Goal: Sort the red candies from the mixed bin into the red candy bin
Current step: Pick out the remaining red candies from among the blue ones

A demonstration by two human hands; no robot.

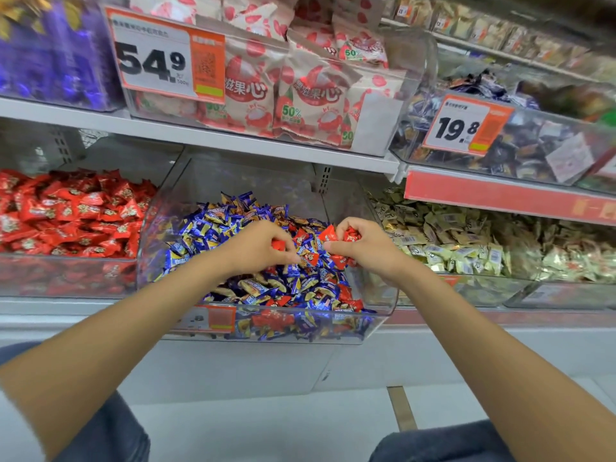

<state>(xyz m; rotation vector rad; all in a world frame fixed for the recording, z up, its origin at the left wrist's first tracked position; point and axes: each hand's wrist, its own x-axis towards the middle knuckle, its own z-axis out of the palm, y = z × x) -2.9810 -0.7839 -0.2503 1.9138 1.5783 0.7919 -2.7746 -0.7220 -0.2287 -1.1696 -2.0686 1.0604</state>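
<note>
Each hand (left hand (258, 243), right hand (361, 243)) clutches red candies (328, 234) above the mixed bin (160, 208).

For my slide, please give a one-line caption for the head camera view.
Left hand and right hand each grip red candies over the mixed bin, red candy bin beside it.

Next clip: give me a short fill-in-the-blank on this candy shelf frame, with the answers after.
1. The left hand and the right hand each grip candies coloured ____.
2. The red candy bin stands to the ____ of the mixed bin.
3. The price tag at upper right reads ____.
Missing words: red; left; 19.8
</note>
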